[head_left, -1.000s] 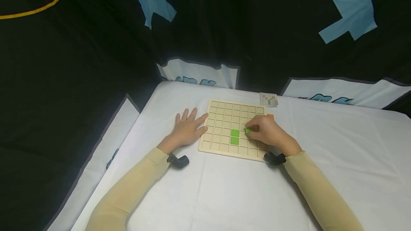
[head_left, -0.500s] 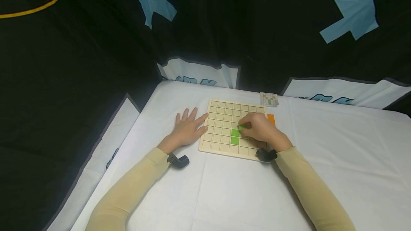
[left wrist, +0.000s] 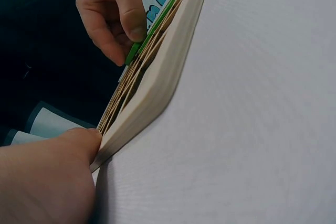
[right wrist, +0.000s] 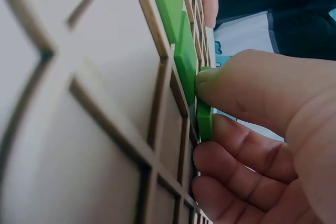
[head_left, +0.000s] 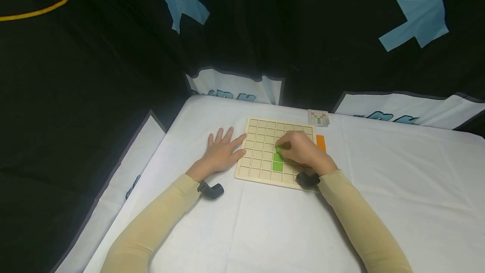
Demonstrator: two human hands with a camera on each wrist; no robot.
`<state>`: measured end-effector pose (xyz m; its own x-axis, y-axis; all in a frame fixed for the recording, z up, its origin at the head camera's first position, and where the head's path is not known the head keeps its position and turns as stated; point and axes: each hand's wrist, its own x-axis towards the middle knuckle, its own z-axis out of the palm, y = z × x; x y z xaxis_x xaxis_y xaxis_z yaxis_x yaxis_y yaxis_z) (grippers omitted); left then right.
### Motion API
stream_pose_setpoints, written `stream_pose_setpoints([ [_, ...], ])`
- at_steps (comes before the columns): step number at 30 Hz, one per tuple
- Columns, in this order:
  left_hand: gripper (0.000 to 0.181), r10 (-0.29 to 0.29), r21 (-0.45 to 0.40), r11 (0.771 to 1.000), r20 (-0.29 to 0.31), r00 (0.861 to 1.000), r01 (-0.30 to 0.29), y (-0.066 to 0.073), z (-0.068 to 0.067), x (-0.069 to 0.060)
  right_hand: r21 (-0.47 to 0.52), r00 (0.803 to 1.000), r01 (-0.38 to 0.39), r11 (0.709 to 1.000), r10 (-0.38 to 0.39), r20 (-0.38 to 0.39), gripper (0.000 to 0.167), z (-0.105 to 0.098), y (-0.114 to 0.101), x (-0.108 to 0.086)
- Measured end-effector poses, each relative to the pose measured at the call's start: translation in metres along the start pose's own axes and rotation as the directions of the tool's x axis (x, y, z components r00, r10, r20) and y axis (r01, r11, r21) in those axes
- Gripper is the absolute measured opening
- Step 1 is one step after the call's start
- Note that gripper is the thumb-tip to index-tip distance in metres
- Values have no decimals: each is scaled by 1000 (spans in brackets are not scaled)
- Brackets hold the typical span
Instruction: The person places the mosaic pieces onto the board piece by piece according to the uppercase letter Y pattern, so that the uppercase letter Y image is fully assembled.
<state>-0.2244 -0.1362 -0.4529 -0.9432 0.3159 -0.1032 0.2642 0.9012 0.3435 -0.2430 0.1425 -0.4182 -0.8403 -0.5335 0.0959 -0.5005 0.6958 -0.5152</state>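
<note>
A pale wooden board (head_left: 261, 136) with a raised grid lies on the white table. Two green tiles (head_left: 278, 166) sit in neighbouring cells of one column. My right hand (head_left: 303, 148) pinches another green tile (head_left: 279, 148) between thumb and fingers, just beyond those two; in the right wrist view this tile (right wrist: 205, 121) stands tilted at the grid. Flat and spread, my left hand (head_left: 219, 155) rests beside the board, its thumb and index finger touching the left edge. The left wrist view shows the left thumb (left wrist: 84, 142) against the board's rim (left wrist: 142, 111).
An orange piece (head_left: 321, 143) lies at the board's right edge, partly behind the right hand. Near the back of the white table (head_left: 273, 226) is a small card (head_left: 318, 118) with a coloured grid. A black curtain (head_left: 242, 33) hangs behind the table.
The right hand has moved left across the board with its green tile, to the cell beyond the two placed tiles. More of the orange piece shows. The left hand has stayed still.
</note>
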Motion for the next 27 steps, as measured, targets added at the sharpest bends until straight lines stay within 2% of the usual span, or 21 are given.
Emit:
stream_pose_setpoints([
  [12, 62, -6, -8, 1000, 4, 1000, 6, 2, -1, -2, -1, 999, -32, 999, 32, 3, 28, 3, -3, 4],
  [27, 62, -7, -10, 1000, 12, 1000, 7, 4, -5, -4, -13, 999, -34, 999, 34, 6, 29, 3, -4, 6],
])
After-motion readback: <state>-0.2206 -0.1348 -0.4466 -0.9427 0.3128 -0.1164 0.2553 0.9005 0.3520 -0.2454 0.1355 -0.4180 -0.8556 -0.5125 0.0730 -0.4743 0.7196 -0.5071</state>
